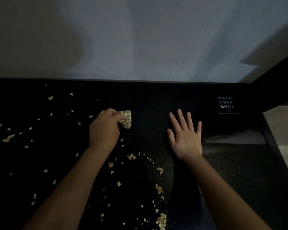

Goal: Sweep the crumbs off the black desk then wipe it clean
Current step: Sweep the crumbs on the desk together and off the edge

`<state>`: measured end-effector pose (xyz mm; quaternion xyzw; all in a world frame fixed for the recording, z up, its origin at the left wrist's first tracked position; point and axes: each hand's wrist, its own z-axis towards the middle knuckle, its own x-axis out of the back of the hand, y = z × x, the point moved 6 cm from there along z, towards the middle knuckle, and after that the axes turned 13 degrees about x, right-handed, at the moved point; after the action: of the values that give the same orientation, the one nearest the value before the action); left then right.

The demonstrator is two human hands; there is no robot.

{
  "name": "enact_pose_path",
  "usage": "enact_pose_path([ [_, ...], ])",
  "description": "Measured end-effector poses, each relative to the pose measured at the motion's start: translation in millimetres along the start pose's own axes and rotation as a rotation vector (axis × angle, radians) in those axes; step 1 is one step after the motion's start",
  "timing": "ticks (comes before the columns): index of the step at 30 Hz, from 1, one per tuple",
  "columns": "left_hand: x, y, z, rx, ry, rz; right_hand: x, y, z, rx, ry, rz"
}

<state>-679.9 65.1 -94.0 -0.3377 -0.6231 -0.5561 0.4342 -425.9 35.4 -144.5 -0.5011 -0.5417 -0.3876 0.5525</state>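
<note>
— While the left hand (105,128) grips the checked cloth (126,119) in curled fingers, towards the counter's (156,100) far edge, where do the crumbs (131,157) lie?
— Scattered from it towards the left edge and the near edge, thickest by the near edge.
— And the right hand (186,140)?
— Fingers straight and spread, holding nothing, over the barer right side. I'd judge the cloth hand nearer the crumbs.
</note>
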Motion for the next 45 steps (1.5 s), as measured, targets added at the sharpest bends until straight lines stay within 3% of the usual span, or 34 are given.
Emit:
enact_pose_path([
  [13,-7,20,-116,-0.046,-0.244,0.004,-2,-7,-30,0.046,0.007,0.01],
  [18,10,33,-91,0.074,-0.146,-0.053,-6,-8,-68,0.076,0.02,0.02],
  [21,7,55,-63,0.038,-0.082,-0.065,-7,-6,-78,0.052,0.03,0.033],
  [28,-30,92,-58,-0.145,-0.164,0.087,-8,-3,-79,-0.005,0.028,0.027],
  [40,-26,66,-173,-0.309,-0.318,0.027,-9,-3,-80,0.029,0.023,0.024],
  [45,0,54,-146,-0.162,-0.167,-0.037,-10,-4,-80,0.053,0.0,0.008],
])
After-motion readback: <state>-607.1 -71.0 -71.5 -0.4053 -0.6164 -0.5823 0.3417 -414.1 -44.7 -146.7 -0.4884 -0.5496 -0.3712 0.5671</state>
